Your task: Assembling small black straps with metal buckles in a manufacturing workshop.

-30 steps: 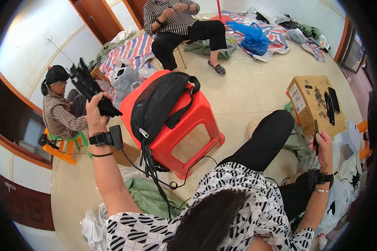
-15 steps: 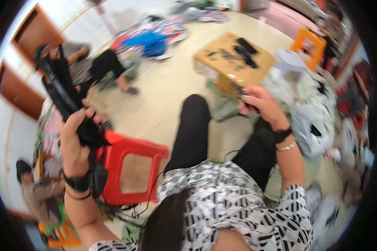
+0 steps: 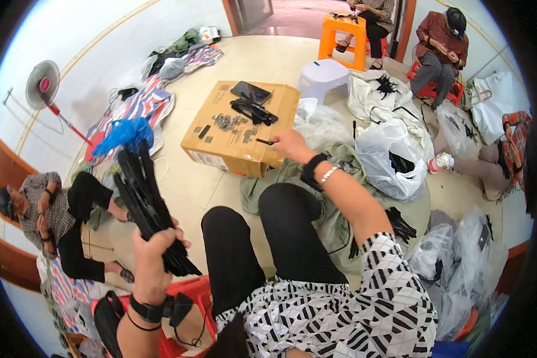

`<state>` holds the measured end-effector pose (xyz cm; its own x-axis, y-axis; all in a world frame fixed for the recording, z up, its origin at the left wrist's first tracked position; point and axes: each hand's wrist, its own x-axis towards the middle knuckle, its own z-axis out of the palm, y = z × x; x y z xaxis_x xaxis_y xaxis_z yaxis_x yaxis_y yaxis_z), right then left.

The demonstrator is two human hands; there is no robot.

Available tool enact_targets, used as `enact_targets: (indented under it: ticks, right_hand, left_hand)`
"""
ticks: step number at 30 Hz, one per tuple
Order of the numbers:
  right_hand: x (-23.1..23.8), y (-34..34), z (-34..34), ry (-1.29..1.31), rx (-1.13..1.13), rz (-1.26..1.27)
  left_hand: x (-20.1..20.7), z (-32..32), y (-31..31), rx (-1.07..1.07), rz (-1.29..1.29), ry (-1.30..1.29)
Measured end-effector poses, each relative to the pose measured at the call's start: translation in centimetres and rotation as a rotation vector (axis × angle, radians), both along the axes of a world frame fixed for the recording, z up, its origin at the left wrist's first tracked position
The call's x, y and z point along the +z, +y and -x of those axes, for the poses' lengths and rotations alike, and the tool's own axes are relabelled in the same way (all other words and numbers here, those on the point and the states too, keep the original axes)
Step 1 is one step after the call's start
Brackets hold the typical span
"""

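My left hand is closed round a thick bundle of long black strips, held upright and slightly tilted at my left. My right hand is closed on a thin, dark, stick-like thing over the near right edge of a cardboard box; its exact kind is too small to tell. On the box lie a heap of small dark metal-looking pieces, a short black piece, several black strips and a black phone.
A red plastic stool stands below my left forearm. Beyond the box are a white stool and an orange stool. Plastic bags with black pieces lie at the right. Several people sit around; a fan stands at the far left.
The view has swung, so the box now sits nearer the middle. Both hands keep their hold; the left bundle shows lower and more to the right, the right hand is still by the box edge.
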<state>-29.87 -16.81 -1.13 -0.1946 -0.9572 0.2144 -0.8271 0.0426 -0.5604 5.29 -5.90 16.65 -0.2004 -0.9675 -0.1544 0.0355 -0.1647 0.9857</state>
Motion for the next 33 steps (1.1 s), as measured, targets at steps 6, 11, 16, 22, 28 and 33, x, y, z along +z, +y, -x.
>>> enact_targets:
  ticks: [6, 11, 16, 22, 28, 33]
  right_hand:
    - [-3.5, -7.3, -1.9, 0.127, -0.029, -0.068]
    - [2.5, -2.6, -4.3, -0.216, 0.169, 0.057]
    - [7.9, 4.5, -8.3, -1.314, 0.411, -0.309]
    - [7.4, 4.9, -10.3, -1.61, 0.121, 0.037]
    - [6.9, 7.6, -5.4, -1.718, -0.044, 0.301]
    - [7.8, 8.5, -0.5, -1.633, 0.036, 0.454]
  left_hand:
    - [-3.6, 3.5, -2.9, -0.095, -0.205, 0.037]
    - [-5.5, 7.1, -6.2, -0.108, -0.223, 0.079]
    - [-7.4, 11.7, -7.3, -0.203, 0.071, -0.2]
    - [-9.6, 14.0, -8.4, -0.461, 0.507, -0.501]
    - [-6.6, 18.4, -5.8, -0.696, 0.325, -0.323]
    - [-5.1, 20.4, -4.0, -0.749, 0.111, 0.02]
